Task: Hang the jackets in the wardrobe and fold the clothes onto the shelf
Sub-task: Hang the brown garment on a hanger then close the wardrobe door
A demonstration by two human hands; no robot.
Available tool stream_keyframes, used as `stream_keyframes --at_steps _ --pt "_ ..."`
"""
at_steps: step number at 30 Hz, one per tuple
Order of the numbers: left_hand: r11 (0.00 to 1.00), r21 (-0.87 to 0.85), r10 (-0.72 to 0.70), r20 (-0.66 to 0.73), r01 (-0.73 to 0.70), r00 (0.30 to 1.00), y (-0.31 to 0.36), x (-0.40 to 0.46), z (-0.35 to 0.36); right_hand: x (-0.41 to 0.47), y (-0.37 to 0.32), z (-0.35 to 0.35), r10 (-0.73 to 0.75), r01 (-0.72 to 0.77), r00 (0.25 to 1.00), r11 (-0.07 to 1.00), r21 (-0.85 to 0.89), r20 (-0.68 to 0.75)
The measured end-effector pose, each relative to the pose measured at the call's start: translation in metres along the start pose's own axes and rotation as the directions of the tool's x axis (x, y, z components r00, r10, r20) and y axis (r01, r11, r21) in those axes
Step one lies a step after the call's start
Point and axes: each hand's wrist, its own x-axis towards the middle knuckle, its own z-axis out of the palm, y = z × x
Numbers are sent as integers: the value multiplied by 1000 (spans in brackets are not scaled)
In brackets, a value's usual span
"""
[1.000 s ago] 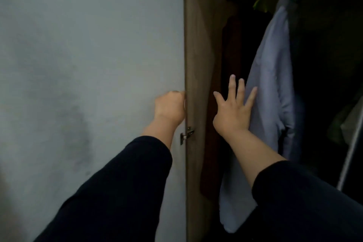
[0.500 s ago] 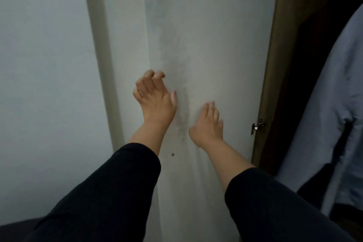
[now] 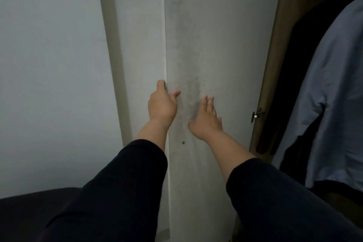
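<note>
Both hands meet a white wardrobe door [image 3: 216, 45]: the left hand [image 3: 162, 104] curls its fingers round the door's free left edge, thumb lying on the panel, while the right hand [image 3: 206, 118] lies flat with fingers straight on the door's grubby face. Beyond the brown wardrobe frame [image 3: 275, 65] and a metal hinge [image 3: 257, 114], a pale blue shirt [image 3: 334, 94] hangs in the dark interior beside darker garments. Left of the door stands a plain grey wall [image 3: 49, 65]. No lettering shows anywhere.
</note>
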Motion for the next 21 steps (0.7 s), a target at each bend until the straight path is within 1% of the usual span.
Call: stream_keyframes --at_steps 4,8,11,14,16,18,19,21 --pt "999 24 43 -35 -42 998 25 -34 -3 -30 12 -12 -32 31 999 999 37 37" --pt "997 -4 80 -20 -80 997 58 -75 0 -69 33 -30 -63 57 995 995 80 77" --pt "993 -46 112 17 -111 994 88 -110 5 -102 55 -47 -92 82 991 991 102 102" --pt "984 -136 124 94 -111 988 119 -144 12 -131 78 -67 -88 73 991 987 141 102" --pt "974 -215 107 174 -68 979 137 -163 18 -149 95 -84 -72 60 995 984 166 69" --pt "948 -316 116 272 -25 955 154 -180 25 -168 111 -105 -66 58 996 991 123 58" --pt "935 -353 148 318 -27 936 162 -187 28 -177 120 -115 -71 66 996 994 85 56" --pt "926 -370 237 413 -75 879 176 -199 35 -193 138 -137 -66 66 997 998 -2 45"
